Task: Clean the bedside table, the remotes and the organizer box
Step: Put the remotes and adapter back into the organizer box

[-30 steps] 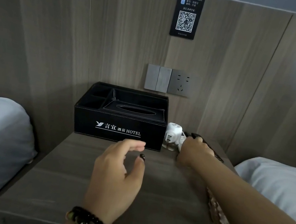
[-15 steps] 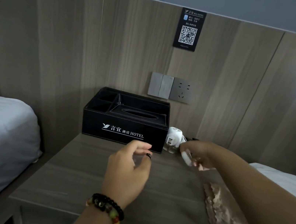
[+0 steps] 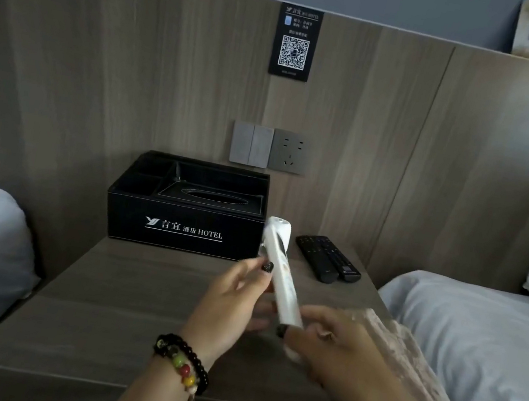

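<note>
Both the left hand (image 3: pixel 229 302) and right hand (image 3: pixel 333 346) grip the white remote (image 3: pixel 281 279).

Grey-brown wood-grain bedside table (image 3: pixel 139 326), black leatherette hotel organizer box (image 3: pixel 183 225) at its back, two black remotes (image 3: pixel 328 257) rear right, crumpled beige cloth (image 3: pixel 404 357) on right edge
</note>
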A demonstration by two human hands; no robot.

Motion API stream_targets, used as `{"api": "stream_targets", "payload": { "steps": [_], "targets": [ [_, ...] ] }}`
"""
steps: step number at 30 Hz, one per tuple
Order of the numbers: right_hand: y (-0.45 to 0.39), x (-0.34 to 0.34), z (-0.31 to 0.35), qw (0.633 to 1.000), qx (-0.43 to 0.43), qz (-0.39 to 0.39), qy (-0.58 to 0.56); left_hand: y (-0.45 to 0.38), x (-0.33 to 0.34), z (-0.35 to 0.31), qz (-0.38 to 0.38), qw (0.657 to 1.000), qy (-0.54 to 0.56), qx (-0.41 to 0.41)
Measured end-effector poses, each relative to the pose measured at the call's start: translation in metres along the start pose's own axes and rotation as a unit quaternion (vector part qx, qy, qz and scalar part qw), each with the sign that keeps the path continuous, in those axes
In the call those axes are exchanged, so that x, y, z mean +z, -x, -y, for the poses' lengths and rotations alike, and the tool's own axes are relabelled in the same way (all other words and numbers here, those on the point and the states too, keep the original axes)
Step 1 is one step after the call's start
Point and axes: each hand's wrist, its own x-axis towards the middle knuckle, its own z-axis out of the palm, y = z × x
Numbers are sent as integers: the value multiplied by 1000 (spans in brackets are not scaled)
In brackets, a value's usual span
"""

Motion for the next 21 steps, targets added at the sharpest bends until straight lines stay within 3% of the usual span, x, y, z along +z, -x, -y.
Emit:
{"api": "stream_targets", "payload": {
  "steps": [4,10,13,16,21],
  "targets": [
    [-5,19,-9,967,-104,-78,219,-6,2,4,-52,998,36,1],
    [-30,-2,10,929,-201,-83,299,-14,-23,-5,-34,998,-2,56],
    [-59,-12,44,923,-263,-93,266,-19,-40,-9,-36,997,-14,71],
    [-97,1,80,929,-275,-31,246,-21,-55,-9,-43,994,-20,94],
    [-128,55,125,957,-188,117,185,-9,-87,-4,-103,983,-67,133]
  ]
}}
